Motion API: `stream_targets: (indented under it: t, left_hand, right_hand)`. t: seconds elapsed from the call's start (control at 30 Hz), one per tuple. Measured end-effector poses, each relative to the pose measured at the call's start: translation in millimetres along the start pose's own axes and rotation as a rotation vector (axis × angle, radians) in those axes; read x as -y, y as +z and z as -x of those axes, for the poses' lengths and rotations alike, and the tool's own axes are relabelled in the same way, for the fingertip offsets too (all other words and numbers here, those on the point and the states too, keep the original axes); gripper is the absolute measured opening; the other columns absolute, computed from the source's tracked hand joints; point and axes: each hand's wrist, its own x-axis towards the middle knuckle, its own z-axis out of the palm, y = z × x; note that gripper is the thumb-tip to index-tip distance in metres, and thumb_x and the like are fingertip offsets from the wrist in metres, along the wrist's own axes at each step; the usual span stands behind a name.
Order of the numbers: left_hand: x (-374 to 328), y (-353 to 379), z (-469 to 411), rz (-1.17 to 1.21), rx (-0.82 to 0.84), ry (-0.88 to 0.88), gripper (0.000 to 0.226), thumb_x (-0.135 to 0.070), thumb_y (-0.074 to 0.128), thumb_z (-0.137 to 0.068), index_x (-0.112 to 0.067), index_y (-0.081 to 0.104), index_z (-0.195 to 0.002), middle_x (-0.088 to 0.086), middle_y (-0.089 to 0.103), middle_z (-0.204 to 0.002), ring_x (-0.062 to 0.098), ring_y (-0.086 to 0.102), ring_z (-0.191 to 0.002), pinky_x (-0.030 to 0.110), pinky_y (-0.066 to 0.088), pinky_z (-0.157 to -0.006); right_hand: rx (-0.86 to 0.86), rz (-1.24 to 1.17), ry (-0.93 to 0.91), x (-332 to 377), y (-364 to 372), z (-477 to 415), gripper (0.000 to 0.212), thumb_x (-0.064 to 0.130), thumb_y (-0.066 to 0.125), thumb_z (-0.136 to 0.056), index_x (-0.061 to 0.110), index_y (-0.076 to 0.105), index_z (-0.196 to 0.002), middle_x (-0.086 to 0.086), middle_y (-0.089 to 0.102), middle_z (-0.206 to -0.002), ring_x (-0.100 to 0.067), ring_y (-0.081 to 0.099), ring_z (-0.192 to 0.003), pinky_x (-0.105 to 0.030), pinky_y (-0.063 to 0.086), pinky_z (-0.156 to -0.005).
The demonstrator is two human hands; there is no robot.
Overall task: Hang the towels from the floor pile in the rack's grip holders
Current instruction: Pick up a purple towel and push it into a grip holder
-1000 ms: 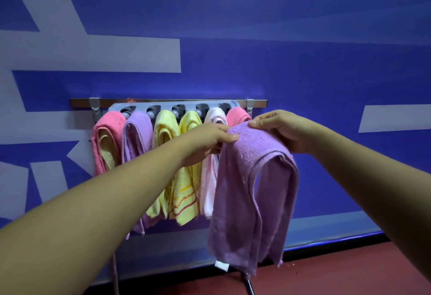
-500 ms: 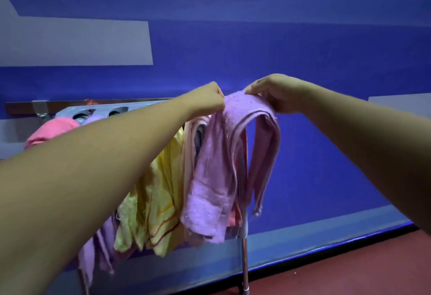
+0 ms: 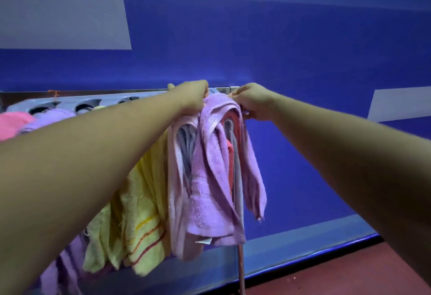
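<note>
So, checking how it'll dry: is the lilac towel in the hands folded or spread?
Folded: the lilac towel hangs bunched in doubled layers from its top, which the left hand and right hand both pinch.

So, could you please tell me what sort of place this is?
Probably an indoor practice or demo space, not a home bathroom: a towel rack on a metal pole stands before a painted blue wall with grey blocks, above a red floor.

Bare room: blue wall (image 3: 279,50), towel rack (image 3: 70,103)
</note>
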Motion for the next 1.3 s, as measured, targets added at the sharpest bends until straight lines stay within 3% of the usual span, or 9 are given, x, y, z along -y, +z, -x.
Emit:
stream_targets:
  t: [0.17,0.33,0.47,0.63,0.73,0.8,0.93,1.07,1.3]
  left_hand:
    - [-8.6,-0.4,16.3,-0.231,-0.326,0.096,0.022,-0.022,0.061,-0.092,-0.016,0.049,-0.110,0.013,0.057,-0.108,0.035,0.054,-0.105,0.044,0.036,-0.089]
    - [-24.7,11.8,49.7,-0.020,-0.247,0.144,0.021,-0.001,0.046,-0.090,-0.004,0.050,-0.110,0.021,0.057,-0.112,0.041,0.056,-0.103,0.047,0.046,-0.084]
    - [-51.4,3.8,64.7,0.181,-0.095,-0.074,0.042,-0.038,0.040,-0.099,-0.012,0.046,-0.131,0.015,0.055,-0.136,0.034,0.052,-0.123,0.037,0.041,-0.093]
    - [-66.1,27.7,65.5,0.828,-0.059,-0.198,0.069,-0.061,0.041,-0.095,-0.021,0.027,-0.150,0.006,0.043,-0.149,0.024,0.044,-0.135,0.025,0.029,-0.095]
    - [-58.0,44.0,61.9,1.127,-0.112,-0.349,0.113,-0.090,0.041,-0.057,-0.025,0.027,-0.149,0.006,0.045,-0.149,0.027,0.049,-0.132,0.042,0.035,-0.113]
    - [-50.6,55.9,60.1,1.159,-0.105,-0.342,0.116,-0.094,0.037,-0.055,-0.027,0.030,-0.148,0.003,0.046,-0.148,0.024,0.048,-0.133,0.046,0.035,-0.114]
    - [-48.7,58.8,78.2,0.900,-0.095,-0.220,0.074,-0.055,0.054,-0.094,-0.025,0.025,-0.156,0.001,0.027,-0.152,0.013,0.035,-0.138,0.018,0.019,-0.105]
    - [-37.7,74.7,76.2,0.820,-0.122,-0.153,0.081,-0.025,0.056,-0.092,-0.031,0.011,-0.158,0.002,0.027,-0.159,0.017,0.032,-0.144,0.021,0.025,-0.104]
    - [-35.1,84.0,81.0,0.910,-0.058,-0.191,0.101,-0.046,0.067,-0.062,-0.025,0.021,-0.150,0.003,0.048,-0.145,0.020,0.052,-0.128,0.040,0.042,-0.110]
  right_hand:
    - [-0.137,-0.384,-0.083,1.8,3.7,-4.5,0.008,0.002,0.071,-0.088,-0.003,0.070,-0.083,-0.015,0.070,-0.080,-0.022,0.065,-0.068,-0.032,0.058,-0.066]
    - [-0.274,0.053,-0.071,-6.3,11.6,3.0,0.038,0.021,0.077,-0.085,0.017,0.048,-0.061,0.006,0.053,-0.052,-0.008,0.044,-0.046,-0.018,0.038,-0.044]
    - [-0.209,-0.088,-0.127,-7.2,7.9,18.1,0.012,0.019,0.068,-0.089,0.013,0.066,-0.079,-0.002,0.059,-0.071,-0.015,0.052,-0.063,-0.023,0.042,-0.058]
    - [-0.122,-0.191,-0.100,-12.8,10.3,39.9,0.020,0.032,0.058,-0.095,0.025,0.076,-0.101,0.009,0.071,-0.097,-0.008,0.063,-0.082,-0.030,0.045,-0.070]
    - [-0.090,-0.287,-0.077,-16.4,12.4,46.1,0.027,0.040,0.053,-0.100,0.025,0.075,-0.104,0.004,0.073,-0.101,-0.010,0.064,-0.081,-0.030,0.046,-0.070]
    - [-0.085,-0.277,-0.080,-20.1,14.6,47.8,0.036,0.047,0.050,-0.101,0.022,0.072,-0.114,-0.002,0.073,-0.116,-0.012,0.066,-0.089,-0.031,0.048,-0.073]
    - [-0.081,-0.226,-0.107,-32.8,21.6,52.7,0.042,0.054,0.047,-0.100,0.022,0.069,-0.119,-0.001,0.073,-0.115,-0.010,0.068,-0.093,-0.028,0.053,-0.080]
    - [-0.109,-0.335,-0.058,-45.0,30.9,60.4,0.040,0.054,0.045,-0.102,0.026,0.073,-0.107,0.006,0.077,-0.095,-0.006,0.071,-0.079,-0.025,0.052,-0.070]
    - [-0.139,-0.351,-0.016,-47.5,40.3,72.3,0.044,0.055,0.041,-0.102,0.026,0.074,-0.102,0.007,0.078,-0.098,-0.007,0.074,-0.090,-0.029,0.055,-0.082]
